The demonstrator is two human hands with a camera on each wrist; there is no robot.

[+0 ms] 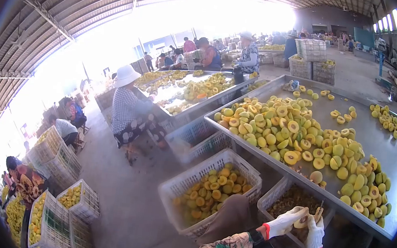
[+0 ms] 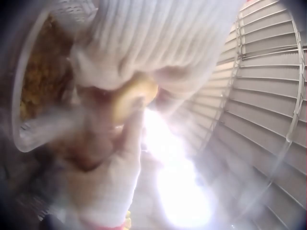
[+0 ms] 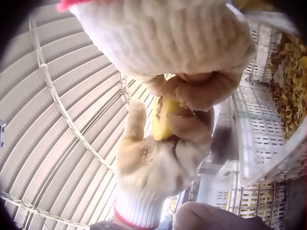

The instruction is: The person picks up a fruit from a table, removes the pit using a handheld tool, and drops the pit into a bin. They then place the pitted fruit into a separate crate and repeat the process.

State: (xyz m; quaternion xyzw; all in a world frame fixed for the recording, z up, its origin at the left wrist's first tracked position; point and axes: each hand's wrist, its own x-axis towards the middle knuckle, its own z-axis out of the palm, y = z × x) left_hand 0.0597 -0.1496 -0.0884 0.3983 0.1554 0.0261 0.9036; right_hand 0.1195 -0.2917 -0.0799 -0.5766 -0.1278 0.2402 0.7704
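In the head view, my gloved left hand (image 1: 287, 222) grips a yellow peach half (image 1: 301, 223) above a crate of brown scraps. Close against it is my gloved right hand (image 1: 315, 235), fingers curled round a slim tool (image 1: 319, 211) that sticks up from the fist. The left wrist view shows the peach half (image 2: 136, 98) between both gloves, blurred. From the right wrist, the yellow fruit (image 3: 162, 122) sits in the left palm, with the right fingers right over it. The tool's working end is hidden by the gloves.
A metal table (image 1: 258, 144) heaped with peach halves (image 1: 293, 128) stands ahead. Below its edge are the scrap crate (image 1: 267, 201) and a white crate (image 1: 168, 193) of orange-yellow halves. Stacked crates (image 1: 47, 233) stand at left. A person in a white hat (image 1: 127, 76) sits at another table.
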